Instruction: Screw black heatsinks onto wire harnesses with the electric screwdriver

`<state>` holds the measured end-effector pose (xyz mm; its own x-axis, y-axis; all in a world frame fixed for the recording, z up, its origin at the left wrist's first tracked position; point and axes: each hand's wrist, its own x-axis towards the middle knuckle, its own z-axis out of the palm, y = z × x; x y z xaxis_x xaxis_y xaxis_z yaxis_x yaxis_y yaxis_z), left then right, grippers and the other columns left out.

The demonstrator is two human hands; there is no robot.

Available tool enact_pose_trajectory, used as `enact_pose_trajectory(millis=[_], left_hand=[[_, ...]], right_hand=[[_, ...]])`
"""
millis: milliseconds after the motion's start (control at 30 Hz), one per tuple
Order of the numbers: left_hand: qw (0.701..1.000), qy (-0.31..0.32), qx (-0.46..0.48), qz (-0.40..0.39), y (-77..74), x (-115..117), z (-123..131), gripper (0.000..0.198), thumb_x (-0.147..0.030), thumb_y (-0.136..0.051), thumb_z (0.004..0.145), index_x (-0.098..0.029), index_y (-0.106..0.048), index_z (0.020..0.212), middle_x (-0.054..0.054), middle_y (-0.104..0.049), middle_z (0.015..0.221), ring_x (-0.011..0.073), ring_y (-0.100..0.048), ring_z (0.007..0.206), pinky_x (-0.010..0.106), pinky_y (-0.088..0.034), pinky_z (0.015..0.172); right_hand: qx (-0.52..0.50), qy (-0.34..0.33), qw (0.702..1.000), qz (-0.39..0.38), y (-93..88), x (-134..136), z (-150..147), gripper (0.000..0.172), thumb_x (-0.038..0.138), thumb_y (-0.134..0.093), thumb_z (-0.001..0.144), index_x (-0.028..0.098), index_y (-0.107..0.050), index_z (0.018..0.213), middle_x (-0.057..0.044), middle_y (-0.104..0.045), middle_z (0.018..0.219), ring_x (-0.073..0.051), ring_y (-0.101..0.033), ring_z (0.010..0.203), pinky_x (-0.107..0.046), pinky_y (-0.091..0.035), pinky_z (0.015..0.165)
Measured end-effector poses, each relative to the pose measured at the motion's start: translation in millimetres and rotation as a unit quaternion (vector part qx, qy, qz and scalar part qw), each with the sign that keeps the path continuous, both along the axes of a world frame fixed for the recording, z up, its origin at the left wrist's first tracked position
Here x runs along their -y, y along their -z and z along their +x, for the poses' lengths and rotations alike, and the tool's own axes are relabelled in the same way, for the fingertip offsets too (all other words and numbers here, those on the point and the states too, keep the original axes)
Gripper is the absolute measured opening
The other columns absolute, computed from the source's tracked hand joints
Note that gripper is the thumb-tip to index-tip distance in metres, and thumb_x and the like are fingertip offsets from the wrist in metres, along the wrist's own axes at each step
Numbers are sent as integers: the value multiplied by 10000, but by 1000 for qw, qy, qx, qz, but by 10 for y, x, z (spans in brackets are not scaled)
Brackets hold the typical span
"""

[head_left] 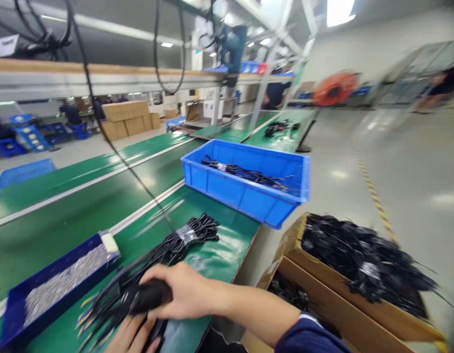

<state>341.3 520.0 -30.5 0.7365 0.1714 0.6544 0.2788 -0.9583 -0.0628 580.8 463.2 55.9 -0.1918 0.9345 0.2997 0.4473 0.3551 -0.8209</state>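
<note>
My right hand [181,289] is wrapped round a thick black cylindrical object [151,295] at the lower middle. My left hand [133,336] is just below it at the bottom edge, its fingers bent against dark cables; what it grips is hidden. A bundle of black cables [171,247], bound with a clear band [186,234], lies on the green bench [227,235]. Stripped, coloured wire ends [89,318] fan out at its lower left end. To the left stands a dark blue tray [13,314] of small silvery parts [65,282].
A blue bin [245,196] with cables stands on the bench's far right corner. Cardboard boxes [333,304] full of black cables [359,255] stand right of the bench. One black cord [120,157] hangs over the bench. Behind are a red fan [334,89] and people.
</note>
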Motion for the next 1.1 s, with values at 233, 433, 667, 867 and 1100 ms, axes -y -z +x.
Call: enact_pose_trajectory(millis=[233, 433, 667, 867, 1100], left_hand=[[986, -36, -97, -128, -204, 294, -27, 378, -365, -537, 1043, -158, -660, 1333, 131, -705, 1334, 299, -624, 1331, 443, -581, 1091], [980, -1, -100, -171, -98, 209, -70, 446, -435, -549, 1040, -156, -609, 1382, 118, -709, 1322, 260, -607, 1348, 418, -475, 1209], [985, -34, -81, -149, -135, 248, -69, 433, -478, -571, 1025, -206, -647, 1353, 82, -718, 1305, 297, -597, 1344, 438, -536, 1127], [986, -43, -62, -152, -245, 268, -37, 368, -460, -549, 1045, -210, -692, 1275, 22, -748, 1254, 260, -611, 1279, 384, -502, 1079], [989, -77, -57, -110, -331, 297, -18, 332, -461, -575, 1040, -232, -707, 1240, 11, -771, 1188, 173, -631, 992, 316, -402, 812]], right_hand=[[-390, -35, 918, 63, -583, -157, 128, 419, 432, -707, 912, 283, -470, 1223, 88, -520, 623, -93, -480, 470, -234, -436, 484], [-434, -124, 889, 70, -580, -585, -141, 343, 305, -767, 883, 276, -573, 1163, 37, -636, 734, -118, -571, 516, -282, -484, 488], [-380, -170, 907, -64, -140, -433, -124, 365, 280, -664, 962, 280, -478, 1276, 38, -603, 741, -120, -569, 528, -277, -482, 484], [-382, -101, 919, -3, -235, -417, -111, 359, 262, -735, 909, 294, -528, 1200, 16, -633, 830, -149, -649, 647, -338, -581, 597], [-418, -92, 903, -46, -193, -642, -317, 300, 289, -709, 922, 243, -531, 1159, 47, -616, 684, -122, -582, 518, -291, -555, 536]])
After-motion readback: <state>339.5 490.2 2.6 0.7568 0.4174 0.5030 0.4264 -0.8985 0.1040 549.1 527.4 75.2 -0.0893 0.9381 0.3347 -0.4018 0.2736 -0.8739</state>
